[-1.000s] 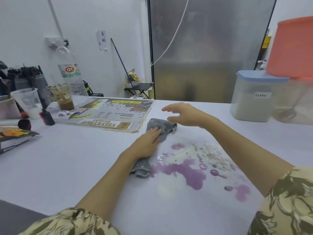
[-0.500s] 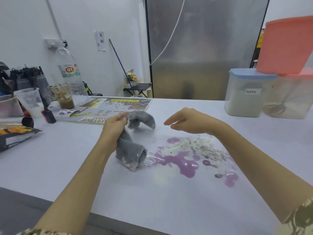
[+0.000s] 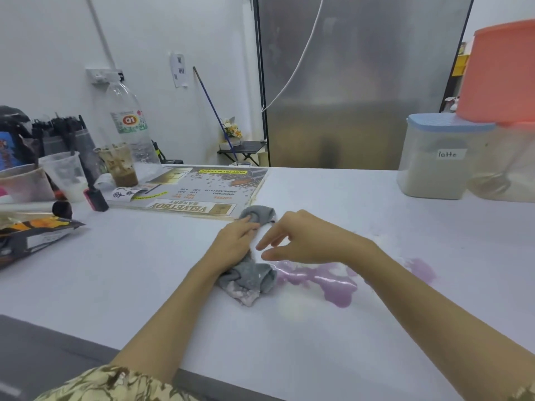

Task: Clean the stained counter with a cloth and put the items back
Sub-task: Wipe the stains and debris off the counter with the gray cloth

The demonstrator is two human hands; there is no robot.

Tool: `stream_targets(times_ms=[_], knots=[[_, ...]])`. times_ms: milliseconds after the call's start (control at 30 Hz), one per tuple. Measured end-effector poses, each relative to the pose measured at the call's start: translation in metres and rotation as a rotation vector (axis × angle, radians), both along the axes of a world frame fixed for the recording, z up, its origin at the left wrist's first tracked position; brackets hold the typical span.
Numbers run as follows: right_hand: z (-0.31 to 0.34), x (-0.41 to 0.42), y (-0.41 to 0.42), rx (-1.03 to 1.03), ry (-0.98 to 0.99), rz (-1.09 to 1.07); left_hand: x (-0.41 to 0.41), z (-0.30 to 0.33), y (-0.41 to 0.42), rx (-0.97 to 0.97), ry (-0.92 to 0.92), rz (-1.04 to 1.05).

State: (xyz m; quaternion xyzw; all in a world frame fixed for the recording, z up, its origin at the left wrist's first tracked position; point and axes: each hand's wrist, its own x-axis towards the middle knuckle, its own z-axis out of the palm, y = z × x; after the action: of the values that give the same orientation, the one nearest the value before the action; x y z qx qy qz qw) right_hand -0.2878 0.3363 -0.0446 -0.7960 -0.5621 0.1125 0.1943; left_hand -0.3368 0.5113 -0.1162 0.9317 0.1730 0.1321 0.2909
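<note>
At the tabletop's (image 3: 121,279) left edge: a dark snack bag (image 3: 31,231) lying flat, clear plastic cups (image 3: 65,176) behind it, one cup with brown dregs (image 3: 120,166), and a tall clear bottle (image 3: 130,125) standing near the far edge. Just right of these, a printed menu board (image 3: 197,192) lying flat toward the far edge.

Near the tabletop's middle: left hand (image 3: 234,244) pressing down on a grey cloth (image 3: 249,277), fingers laid fairly straight over it and not plainly curled round it. Cloth bunched and stretched, far end (image 3: 259,214) touching the menu board's near corner, near end soiled pale and resting at the left rim of a purple spill (image 3: 327,280).

Right hand (image 3: 301,238) just beside the left, hovering above the spill, fingers spread loosely with thumb and forefinger near each other, holding nothing.

Further right, a second purple patch (image 3: 421,269) on the tabletop. At the far right corner, a blue-lidded tub labelled "latte" (image 3: 434,160), a clear tub (image 3: 503,169) beside it, and an orange-pink container (image 3: 503,73) stacked on top.
</note>
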Motion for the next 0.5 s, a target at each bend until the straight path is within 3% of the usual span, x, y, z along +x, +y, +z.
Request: stream_targets(times_ms=[133,200,333,500], knots=[[-0.018,-0.029,0.017,-0.011,-0.116,0.062,-0.007,0.021,0.001,-0.179,-0.116,0.059],[-0.032,-0.043,0.025,-0.028,-0.166,0.061,-0.005,0.028,0.006,-0.092,-0.148,0.070],[-0.050,-0.055,0.031,0.017,-0.192,0.141,0.006,0.021,0.005,0.094,0.018,-0.022],[-0.028,-0.055,0.028,0.221,-0.060,0.145,-0.007,0.052,0.009,0.140,-0.235,0.164]])
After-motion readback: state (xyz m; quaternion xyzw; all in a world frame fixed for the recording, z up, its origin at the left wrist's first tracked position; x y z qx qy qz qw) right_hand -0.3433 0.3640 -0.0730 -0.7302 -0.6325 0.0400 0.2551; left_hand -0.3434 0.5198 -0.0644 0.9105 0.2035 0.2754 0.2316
